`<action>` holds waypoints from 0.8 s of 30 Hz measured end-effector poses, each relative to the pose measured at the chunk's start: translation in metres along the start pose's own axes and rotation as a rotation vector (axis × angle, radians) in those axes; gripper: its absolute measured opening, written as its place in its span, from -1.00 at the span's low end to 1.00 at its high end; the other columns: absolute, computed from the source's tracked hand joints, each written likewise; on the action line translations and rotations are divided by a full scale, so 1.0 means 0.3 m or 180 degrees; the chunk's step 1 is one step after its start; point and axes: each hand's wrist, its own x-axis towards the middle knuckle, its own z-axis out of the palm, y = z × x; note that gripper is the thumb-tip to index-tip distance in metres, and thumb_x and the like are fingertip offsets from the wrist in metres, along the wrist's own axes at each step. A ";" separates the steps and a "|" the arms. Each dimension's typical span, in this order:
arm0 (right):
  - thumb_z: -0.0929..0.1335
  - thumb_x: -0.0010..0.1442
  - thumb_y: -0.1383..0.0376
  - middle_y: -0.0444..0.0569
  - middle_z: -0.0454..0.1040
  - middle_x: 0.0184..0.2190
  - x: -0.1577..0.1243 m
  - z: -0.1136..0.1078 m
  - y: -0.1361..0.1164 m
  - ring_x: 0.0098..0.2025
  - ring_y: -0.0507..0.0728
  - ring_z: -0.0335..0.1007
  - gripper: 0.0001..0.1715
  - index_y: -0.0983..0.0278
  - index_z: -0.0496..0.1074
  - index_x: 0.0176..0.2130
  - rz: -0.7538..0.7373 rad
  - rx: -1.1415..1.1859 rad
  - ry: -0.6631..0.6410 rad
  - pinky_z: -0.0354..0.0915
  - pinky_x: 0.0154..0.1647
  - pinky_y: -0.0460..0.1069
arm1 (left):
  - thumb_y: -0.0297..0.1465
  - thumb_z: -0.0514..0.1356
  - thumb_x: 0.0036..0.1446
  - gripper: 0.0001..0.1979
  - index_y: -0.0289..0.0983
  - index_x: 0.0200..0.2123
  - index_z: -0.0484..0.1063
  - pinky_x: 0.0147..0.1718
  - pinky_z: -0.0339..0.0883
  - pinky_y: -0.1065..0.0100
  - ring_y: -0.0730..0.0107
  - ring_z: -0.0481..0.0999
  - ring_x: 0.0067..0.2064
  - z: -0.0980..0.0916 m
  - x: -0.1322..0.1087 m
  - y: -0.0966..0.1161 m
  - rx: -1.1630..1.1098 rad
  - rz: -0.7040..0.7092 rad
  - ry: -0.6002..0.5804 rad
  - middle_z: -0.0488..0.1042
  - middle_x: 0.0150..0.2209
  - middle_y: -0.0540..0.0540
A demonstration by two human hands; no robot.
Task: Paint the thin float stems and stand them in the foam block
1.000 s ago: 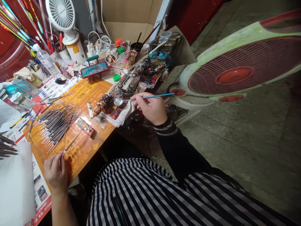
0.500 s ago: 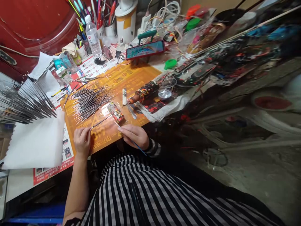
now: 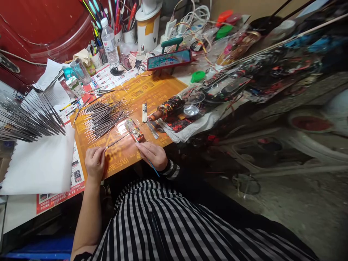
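Observation:
My left hand (image 3: 95,161) is closed in a pinch on a thin dark stick (image 3: 116,140). The stick slants up to the right, and its fine tip reaches a paint-smeared block (image 3: 133,129) on the orange mat (image 3: 119,165). Held between the fingers of my right hand (image 3: 153,154) is a thin paintbrush with a blue handle (image 3: 154,169). Its light front end is close to the block's lower edge; whether it touches cannot be made out. Beyond my left hand lies a bundle of similar dark sticks (image 3: 100,117).
More sticks (image 3: 40,123) stand fanned out over a white foam block (image 3: 40,163) at left. A paint-spattered bottle (image 3: 170,105) lies right of the block, near a small metal dish (image 3: 191,110). A phone (image 3: 170,59) on a stand and a water bottle (image 3: 109,43) are behind.
My right hand has moved slightly left with the brush, whose handle now points down more steeply. My left hand and its stick look nearly still.

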 end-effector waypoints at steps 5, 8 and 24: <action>0.32 0.33 0.47 0.11 0.61 -0.12 -0.010 0.003 0.002 -0.08 0.18 0.60 -0.35 0.25 0.22 0.35 0.0080 0.0071 -0.0029 0.58 -0.06 0.06 | -0.41 0.20 0.31 -0.85 -0.23 -0.11 0.55 -0.13 0.33 0.27 0.31 0.45 -0.20 -0.002 0.003 0.000 0.0013 0.0035 0.0015 0.55 -0.25 -0.11; 0.31 0.34 0.46 0.11 0.60 -0.10 -0.019 0.005 0.004 -0.06 0.17 0.59 -0.40 0.25 0.27 0.32 0.0121 0.0089 -0.0108 0.58 -0.04 0.07 | -0.39 0.19 0.32 -0.85 -0.22 -0.12 0.55 -0.13 0.33 0.26 0.31 0.46 -0.20 -0.002 0.003 0.000 0.0021 -0.0016 -0.0003 0.55 -0.26 -0.11; 0.29 0.35 0.46 0.09 0.59 -0.15 0.002 -0.002 -0.005 -0.12 0.16 0.58 -0.36 0.25 0.20 0.36 0.0136 -0.0005 -0.0101 0.56 -0.10 0.04 | -0.42 0.20 0.30 -0.86 -0.20 -0.11 0.54 -0.14 0.34 0.26 0.30 0.46 -0.20 0.001 0.007 0.001 -0.0014 0.0057 0.0048 0.55 -0.26 -0.11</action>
